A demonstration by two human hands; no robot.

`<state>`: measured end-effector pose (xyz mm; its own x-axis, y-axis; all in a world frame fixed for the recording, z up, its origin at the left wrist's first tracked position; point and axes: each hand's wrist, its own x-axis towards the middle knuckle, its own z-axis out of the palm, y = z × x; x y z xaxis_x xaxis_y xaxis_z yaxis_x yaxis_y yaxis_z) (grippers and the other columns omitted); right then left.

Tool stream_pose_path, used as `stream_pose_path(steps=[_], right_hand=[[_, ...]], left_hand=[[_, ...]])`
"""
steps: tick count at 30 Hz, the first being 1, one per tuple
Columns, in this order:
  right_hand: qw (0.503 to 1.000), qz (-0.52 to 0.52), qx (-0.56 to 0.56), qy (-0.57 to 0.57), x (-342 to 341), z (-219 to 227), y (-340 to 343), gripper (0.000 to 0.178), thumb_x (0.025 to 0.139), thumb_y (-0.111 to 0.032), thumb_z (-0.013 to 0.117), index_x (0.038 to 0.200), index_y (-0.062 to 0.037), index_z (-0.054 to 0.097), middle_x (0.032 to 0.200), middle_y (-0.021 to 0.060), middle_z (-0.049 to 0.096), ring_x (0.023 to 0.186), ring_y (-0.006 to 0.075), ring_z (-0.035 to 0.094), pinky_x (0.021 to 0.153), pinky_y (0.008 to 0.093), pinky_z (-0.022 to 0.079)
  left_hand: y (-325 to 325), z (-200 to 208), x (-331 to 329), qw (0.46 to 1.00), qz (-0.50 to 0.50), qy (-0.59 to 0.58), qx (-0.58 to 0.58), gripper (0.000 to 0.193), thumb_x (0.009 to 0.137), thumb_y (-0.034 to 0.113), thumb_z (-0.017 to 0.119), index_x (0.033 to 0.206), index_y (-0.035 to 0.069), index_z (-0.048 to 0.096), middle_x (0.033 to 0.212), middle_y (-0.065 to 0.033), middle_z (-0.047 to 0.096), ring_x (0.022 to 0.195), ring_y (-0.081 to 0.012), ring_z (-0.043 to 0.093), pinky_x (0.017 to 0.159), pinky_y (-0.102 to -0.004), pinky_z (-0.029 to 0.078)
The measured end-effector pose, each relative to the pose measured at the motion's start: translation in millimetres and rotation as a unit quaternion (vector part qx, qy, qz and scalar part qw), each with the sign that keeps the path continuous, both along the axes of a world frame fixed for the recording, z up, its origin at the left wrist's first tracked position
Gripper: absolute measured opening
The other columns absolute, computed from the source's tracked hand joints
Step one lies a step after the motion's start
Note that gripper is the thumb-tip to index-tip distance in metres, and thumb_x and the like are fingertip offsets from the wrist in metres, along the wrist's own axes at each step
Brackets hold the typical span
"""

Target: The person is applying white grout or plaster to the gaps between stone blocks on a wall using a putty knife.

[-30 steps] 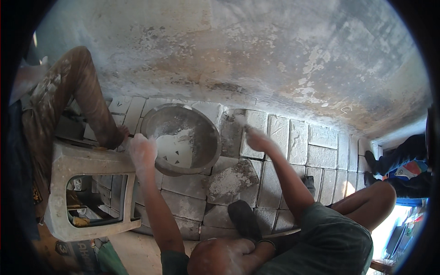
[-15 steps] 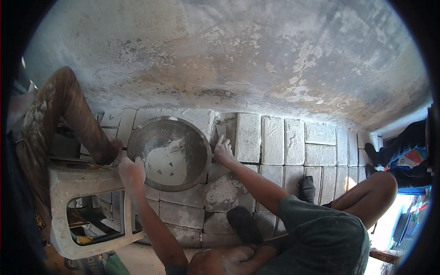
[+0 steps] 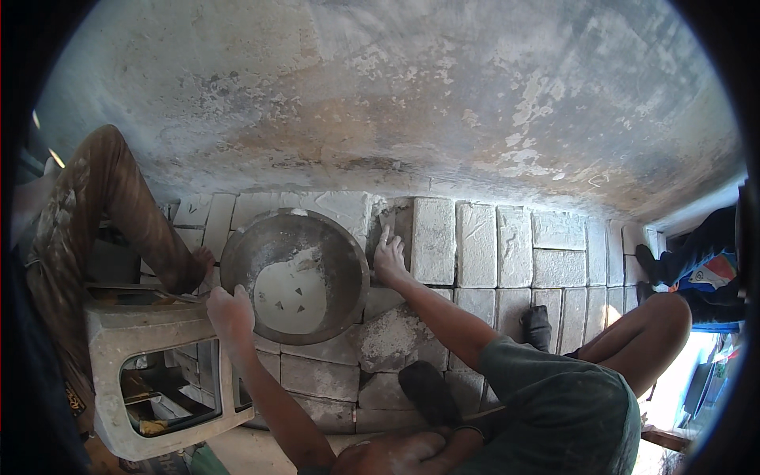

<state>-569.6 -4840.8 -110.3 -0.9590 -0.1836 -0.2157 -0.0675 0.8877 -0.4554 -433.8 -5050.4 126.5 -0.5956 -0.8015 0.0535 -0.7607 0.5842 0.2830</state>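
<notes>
A round dark basin [image 3: 237, 261] stands on the block floor, holding a pale, smooth mix [image 3: 291, 309] with a few small dark triangular marks on its surface. My left hand [image 3: 231, 313] is at the basin's left rim, its fingers curled in; whatever they may hold is hidden. On the other side, my right hand [image 3: 389, 257] hovers just off the right rim, over a darker gap in the blocks. Its index finger stretches toward the wall and the others are partly bent, with nothing visible in them.
A worn plastic stool [image 3: 107, 348] lies tipped beside my left forearm. Another person's bent leg [image 3: 131, 214] in brown trousers rises at far left. Pale blocks [image 3: 434, 237] line the peeling wall [image 3: 380, 95]. A dark-trousered person's feet [image 3: 651, 265] show at far right.
The whole view has shifted slightly, so the basin and floor sit a little lower. My right index finger now looks straighter. Both hands stay beside the basin.
</notes>
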Motion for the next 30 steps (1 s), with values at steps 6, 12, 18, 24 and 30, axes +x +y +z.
stream_pose_path(steps=[6,12,18,24,30], right_hand=[[0.999,0.014,-0.015,0.025,0.0,15.2,11.7,0.095,0.069,-0.013,0.070,0.137,0.0083,0.007,0.115,0.0298,0.035,0.102,0.0417,0.043,0.086,0.0443,0.043],[0.996,0.041,-0.046,0.068,7.7,45.7,16.1,0.077,0.075,-0.001,0.052,0.139,0.0055,0.010,0.110,0.0288,0.037,0.098,0.0422,0.044,0.084,0.0460,0.041],[0.985,0.107,-0.059,0.119,15.7,89.7,32.4,0.074,0.075,0.002,0.046,0.139,0.0053,0.010,0.107,0.0284,0.039,0.095,0.0410,0.044,0.083,0.0451,0.040],[0.962,0.194,-0.101,0.163,28.4,157.1,40.3,0.076,0.071,0.007,0.042,0.141,0.0019,0.010,0.106,0.0298,0.038,0.094,0.0409,0.042,0.088,0.0484,0.036],[0.917,0.318,-0.024,0.241,26.1,173.8,7.7,0.059,0.076,-0.003,0.048,0.133,0.0035,0.032,0.105,0.0197,0.048,0.097,0.0315,0.047,0.082,0.0387,0.040]], left_hand=[[-1.0,-0.8,-1.8,1.000,0.014,0.015,0.022,0.035,0.077,0.022,0.052,0.088,-0.012,0.056,0.092,-0.0318,0.057,0.091,-0.0440,0.056,0.081,-0.0476,0.042],[-11.8,-4.2,0.1,1.000,0.010,0.009,0.011,0.036,0.077,0.022,0.052,0.089,-0.011,0.056,0.094,-0.0315,0.057,0.093,-0.0435,0.055,0.083,-0.0476,0.042],[-14.6,-2.2,-10.5,1.000,-0.016,-0.008,0.008,0.034,0.076,0.022,0.052,0.086,-0.010,0.057,0.093,-0.0316,0.058,0.092,-0.0436,0.056,0.082,-0.0465,0.043],[-11.2,11.9,-31.1,0.998,-0.067,-0.014,0.006,0.033,0.072,0.020,0.051,0.086,-0.009,0.059,0.093,-0.0302,0.059,0.092,-0.0427,0.057,0.083,-0.0466,0.043],[-6.4,16.9,-51.1,0.997,-0.069,-0.019,0.016,0.033,0.071,0.018,0.048,0.088,-0.007,0.060,0.093,-0.0288,0.059,0.091,-0.0427,0.057,0.082,-0.0477,0.044]])
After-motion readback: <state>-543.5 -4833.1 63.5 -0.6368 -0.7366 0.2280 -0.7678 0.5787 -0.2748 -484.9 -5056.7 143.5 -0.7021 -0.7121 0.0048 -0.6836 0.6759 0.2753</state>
